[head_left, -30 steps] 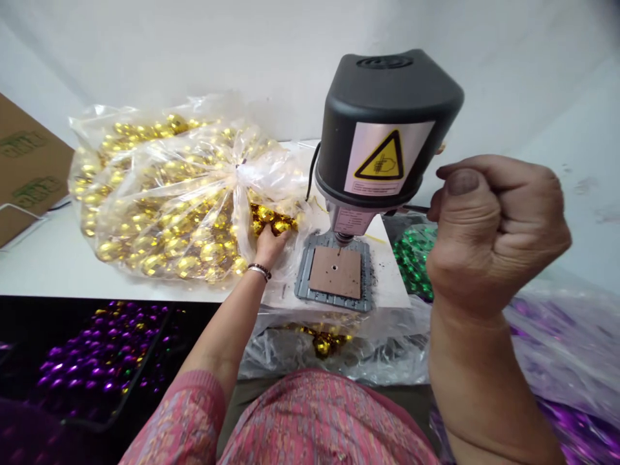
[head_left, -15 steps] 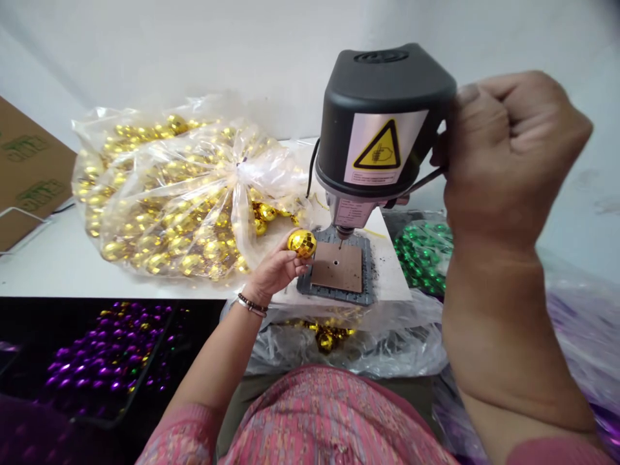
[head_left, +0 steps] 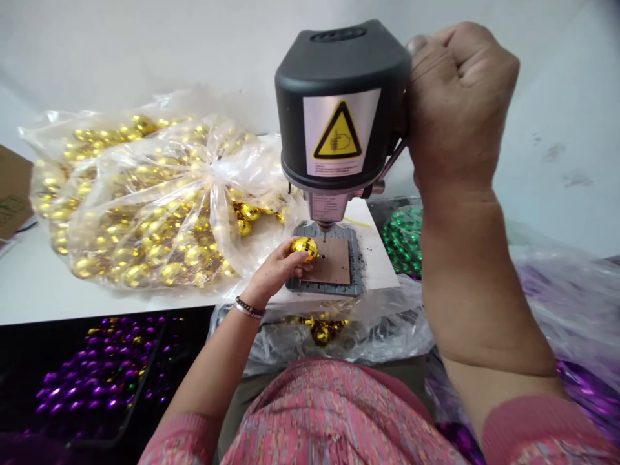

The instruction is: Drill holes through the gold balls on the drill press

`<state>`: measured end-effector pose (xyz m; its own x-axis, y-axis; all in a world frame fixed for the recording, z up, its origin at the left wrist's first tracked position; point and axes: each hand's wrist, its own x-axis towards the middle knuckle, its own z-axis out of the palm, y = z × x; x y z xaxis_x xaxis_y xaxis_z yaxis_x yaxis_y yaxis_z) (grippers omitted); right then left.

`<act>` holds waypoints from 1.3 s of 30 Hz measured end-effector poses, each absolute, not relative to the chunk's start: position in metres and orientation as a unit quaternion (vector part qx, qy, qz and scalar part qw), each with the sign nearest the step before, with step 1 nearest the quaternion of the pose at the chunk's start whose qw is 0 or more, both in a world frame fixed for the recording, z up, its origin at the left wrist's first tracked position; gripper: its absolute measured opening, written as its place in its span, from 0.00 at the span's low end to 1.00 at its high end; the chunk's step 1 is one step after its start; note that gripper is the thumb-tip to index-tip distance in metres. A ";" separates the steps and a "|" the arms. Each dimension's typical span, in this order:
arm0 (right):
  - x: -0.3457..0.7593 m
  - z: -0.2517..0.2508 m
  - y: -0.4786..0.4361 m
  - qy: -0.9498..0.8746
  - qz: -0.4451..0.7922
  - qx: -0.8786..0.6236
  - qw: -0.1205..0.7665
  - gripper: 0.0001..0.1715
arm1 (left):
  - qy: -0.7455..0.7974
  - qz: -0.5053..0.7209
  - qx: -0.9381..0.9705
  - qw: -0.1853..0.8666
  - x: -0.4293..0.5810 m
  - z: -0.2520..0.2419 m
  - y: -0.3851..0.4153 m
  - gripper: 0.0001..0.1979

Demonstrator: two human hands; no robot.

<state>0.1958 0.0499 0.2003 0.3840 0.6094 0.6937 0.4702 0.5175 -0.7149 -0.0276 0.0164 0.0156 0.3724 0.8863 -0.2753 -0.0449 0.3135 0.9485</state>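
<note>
Between the fingers of my left hand (head_left: pixel 278 268) is a shiny gold mirror-tiled ball (head_left: pixel 305 248). It is over the left part of a brown board (head_left: pixel 334 265), beside a small dark hole in that board. The board lies on the grey base (head_left: pixel 355 248) of a small drill press (head_left: pixel 339 71), whose drill bit (head_left: pixel 325 236) points down above it. My right hand (head_left: pixel 460 103) is closed in a fist at the right side of the motor housing, round the end of the feed lever (head_left: pixel 393 161); the fingers' inner side is hidden.
A large clear bag (head_left: pixel 145 213) full of gold balls lies left on the white table (head_left: pixel 29 284). Gold balls (head_left: pixel 320 332) also sit in an open plastic bag below the table edge. Green balls (head_left: pixel 403 242) are at the right, purple ones (head_left: pixel 97 361) lower left. A cardboard box (head_left: pixel 12 194) stands far left.
My left hand has brought the gold ball rightward relative to the press, from the board's edge to over the board near its hole. My right hand stays at the lever. The whole view has shifted.
</note>
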 end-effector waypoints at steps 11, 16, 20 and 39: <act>0.194 0.203 0.047 -0.563 0.057 -0.511 0.647 0.18 | 0.535 0.250 0.614 0.524 0.000 0.024 0.022 0.26; 0.195 0.202 0.047 -0.567 0.040 -0.505 0.650 0.19 | 0.557 0.239 0.664 0.437 0.003 0.023 0.023 0.30; 0.195 0.201 0.047 -0.562 0.044 -0.517 0.644 0.20 | 0.538 0.215 0.714 0.393 0.005 0.021 0.024 0.33; 0.186 0.152 -0.033 -0.628 -0.025 -0.442 0.640 0.17 | 0.503 0.251 0.715 0.414 0.002 0.003 0.027 0.35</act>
